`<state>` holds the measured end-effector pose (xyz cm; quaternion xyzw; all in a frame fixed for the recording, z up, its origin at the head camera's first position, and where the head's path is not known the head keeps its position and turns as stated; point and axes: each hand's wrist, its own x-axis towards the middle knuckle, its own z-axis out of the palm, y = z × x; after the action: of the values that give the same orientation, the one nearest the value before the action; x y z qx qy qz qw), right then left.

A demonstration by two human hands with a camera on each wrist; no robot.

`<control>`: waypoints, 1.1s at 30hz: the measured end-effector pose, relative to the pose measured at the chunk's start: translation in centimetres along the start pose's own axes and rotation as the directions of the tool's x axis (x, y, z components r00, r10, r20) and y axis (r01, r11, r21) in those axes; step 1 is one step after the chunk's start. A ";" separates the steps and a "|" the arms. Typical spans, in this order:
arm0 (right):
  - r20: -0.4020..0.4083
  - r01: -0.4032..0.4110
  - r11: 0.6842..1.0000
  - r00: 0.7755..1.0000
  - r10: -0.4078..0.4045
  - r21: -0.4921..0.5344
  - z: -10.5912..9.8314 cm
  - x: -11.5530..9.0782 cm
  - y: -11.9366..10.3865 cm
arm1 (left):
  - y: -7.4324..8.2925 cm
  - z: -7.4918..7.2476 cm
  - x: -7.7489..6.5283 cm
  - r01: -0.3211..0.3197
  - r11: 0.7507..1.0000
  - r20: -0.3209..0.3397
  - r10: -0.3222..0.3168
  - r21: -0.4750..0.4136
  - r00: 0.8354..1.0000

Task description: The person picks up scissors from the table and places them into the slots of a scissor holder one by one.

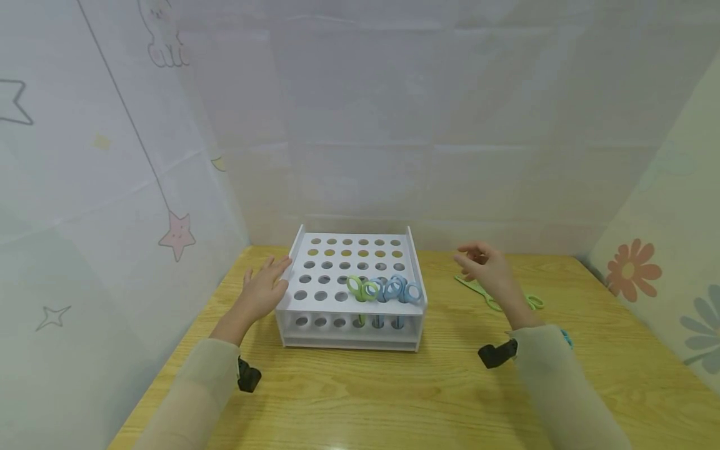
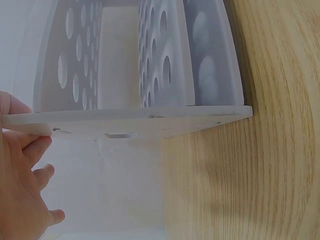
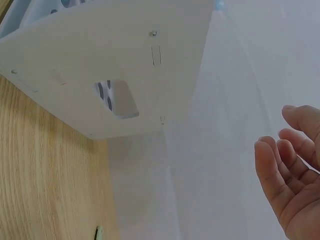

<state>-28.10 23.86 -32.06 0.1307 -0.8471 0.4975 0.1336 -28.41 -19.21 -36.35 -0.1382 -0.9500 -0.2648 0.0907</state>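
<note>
A white rack (image 1: 323, 304) with rows of round holes stands on the table. In its front row on the right, green scissors (image 1: 355, 286) and two pairs of blue scissors (image 1: 397, 285) stand with their handles up. My left hand (image 1: 262, 290) is at the rack's left side panel (image 2: 130, 114), pinching the upper edge between its digits while the other fingers spread outward. To the right of the rack, my right hand (image 1: 488, 270) hovers above the table with loosely bent fingers and holds nothing. Beneath it lie green scissors (image 1: 475, 287), partly hidden by the hand and wrist.
A blue item (image 1: 567, 339) on the wooden table (image 1: 360, 400) is mostly covered by the right sleeve. Printed cloth walls (image 1: 360, 125) close in the back and both sides. Each wrist carries a small black camera (image 1: 497, 354).
</note>
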 end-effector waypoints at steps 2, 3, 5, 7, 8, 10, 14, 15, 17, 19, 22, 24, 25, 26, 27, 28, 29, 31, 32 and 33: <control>-0.019 0.008 1.000 1.000 -0.008 -0.009 -0.5 0.1 1.0 | 0.0 0.0 0.0 -0.001 1.000 0.001 0.001 0.002 1.000; -0.029 0.013 1.000 0.999 -0.014 -0.014 -0.7 0.2 1.3 | 0.0 0.0 0.0 -0.002 1.000 0.000 0.002 0.003 1.000; -0.047 0.020 1.000 0.999 -0.021 -0.025 -1.1 0.1 2.0 | 0.0 0.0 0.0 0.000 1.000 0.003 0.000 0.005 1.000; -0.062 0.019 0.999 0.998 -0.021 -0.034 -1.5 0.1 2.5 | 0.0 0.0 0.0 -0.001 1.000 0.003 0.001 0.006 1.000; -0.066 0.018 0.999 0.998 -0.020 -0.033 -1.7 0.0 2.8 | 0.0 0.0 0.0 -0.001 1.000 0.003 0.001 0.006 1.000; -0.072 0.011 0.999 0.997 -0.013 -0.038 -2.0 -0.1 3.2 | 0.0 0.0 0.0 0.000 1.000 0.001 0.000 0.001 1.000; -0.072 0.002 0.999 0.997 -0.005 -0.049 -2.5 -0.4 3.8 | 0.0 0.0 0.0 0.006 1.000 0.004 -0.006 -0.004 1.000; -0.071 -0.004 0.999 0.997 0.001 -0.051 -2.6 -0.5 4.0 | 0.0 0.0 0.0 0.010 1.000 0.006 -0.010 -0.007 1.000; -0.068 -0.020 0.998 0.998 0.016 -0.057 -2.9 -0.7 4.3 | 0.0 0.0 0.0 0.012 1.000 0.010 -0.012 -0.009 1.000; -0.068 -0.041 0.997 0.997 0.037 -0.061 -3.2 -0.9 4.6 | 0.1 0.0 0.0 0.013 1.000 0.011 -0.013 -0.014 1.000; -0.071 -0.067 0.995 0.995 0.063 -0.068 -3.7 -1.1 5.1 | 0.0 -0.1 -0.1 0.005 1.000 0.009 -0.005 -0.014 1.000; -0.075 -0.086 0.993 0.994 0.080 -0.080 -4.0 -1.3 5.5 | 0.0 0.0 -0.1 0.003 1.000 0.008 -0.003 -0.014 1.000; -0.078 -0.093 0.992 0.993 0.087 -0.090 -4.1 -1.4 5.7 | 0.0 0.0 -0.1 0.003 1.000 0.008 -0.003 -0.012 1.000; -0.081 -0.101 0.990 0.992 0.093 -0.095 -4.3 -1.6 5.9 | 0.0 0.0 -0.1 0.003 1.000 0.008 -0.003 -0.011 1.000; -0.084 -0.106 0.989 0.992 0.098 -0.106 -4.4 -1.7 6.0 | 0.0 -0.1 -0.1 0.004 1.000 0.008 -0.004 -0.011 1.000; -0.087 -0.113 0.987 0.991 0.103 -0.114 -4.6 -1.8 6.2 | 0.0 0.0 -0.1 0.004 1.000 0.009 -0.004 -0.010 1.000; -0.091 -0.120 0.985 0.990 0.109 -0.124 -4.8 -2.0 6.4 | 0.0 -0.1 -0.1 0.005 1.000 0.008 -0.005 -0.008 1.000; -0.098 -0.127 0.983 0.989 0.115 -0.132 -5.2 -2.2 6.6 | 0.1 -0.1 -0.1 0.008 1.000 0.006 -0.008 -0.006 1.000; -0.100 -0.132 0.982 0.988 0.119 -0.132 -5.3 -2.4 6.7 | 0.1 -0.1 -0.2 0.006 1.000 0.006 -0.006 -0.007 1.000; -0.103 -0.138 0.981 0.987 0.125 -0.133 -5.5 -2.5 6.9 | 0.1 -0.1 -0.2 0.005 1.000 0.004 -0.005 -0.005 1.000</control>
<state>-27.70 32.16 -35.92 0.0410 -0.8794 0.4503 0.1490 -28.21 -19.22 -36.25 -0.1366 -0.9499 -0.2673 0.0876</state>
